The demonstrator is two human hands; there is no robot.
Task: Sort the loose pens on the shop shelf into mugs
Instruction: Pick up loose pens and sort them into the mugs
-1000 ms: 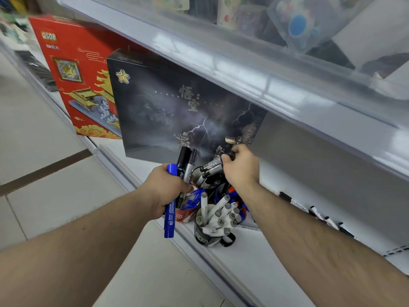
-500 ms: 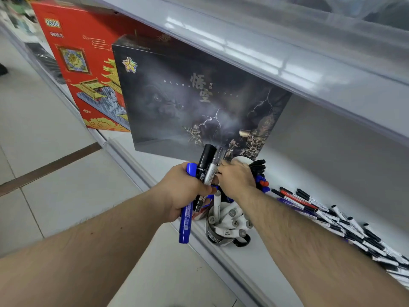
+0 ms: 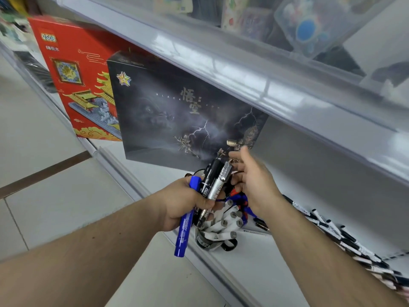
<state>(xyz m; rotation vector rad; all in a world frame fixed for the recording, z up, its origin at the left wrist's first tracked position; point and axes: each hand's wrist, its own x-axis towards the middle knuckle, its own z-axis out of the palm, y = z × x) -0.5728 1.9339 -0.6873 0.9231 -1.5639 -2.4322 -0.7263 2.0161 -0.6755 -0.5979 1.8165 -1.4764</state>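
My left hand (image 3: pixel 183 202) is closed around three markers: a blue marker (image 3: pixel 184 227) pointing down, a black marker (image 3: pixel 211 173) and a silver marker (image 3: pixel 219 182) pointing up. My right hand (image 3: pixel 254 182) hovers just right of them, fingers spread, holding nothing I can see. Below the hands stands a dark mug (image 3: pixel 208 240) packed with white pens, caps up. Behind it, partly hidden by my right hand, blue and red pens (image 3: pixel 242 204) stand in another mug. Several loose black-and-white pens (image 3: pixel 345 235) lie along the white shelf (image 3: pixel 254 262) to the right.
A dark lightning-print box (image 3: pixel 177 111) and a red building-set box (image 3: pixel 75 80) stand at the back left of the shelf. The upper shelf's clear front rail (image 3: pixel 243 69) overhangs the hands. Tiled floor (image 3: pixel 55 196) lies to the left.
My right hand has lifted off the mugs and opened, moving up and to the right. My left hand keeps the same three markers. The view has tilted upward a little.
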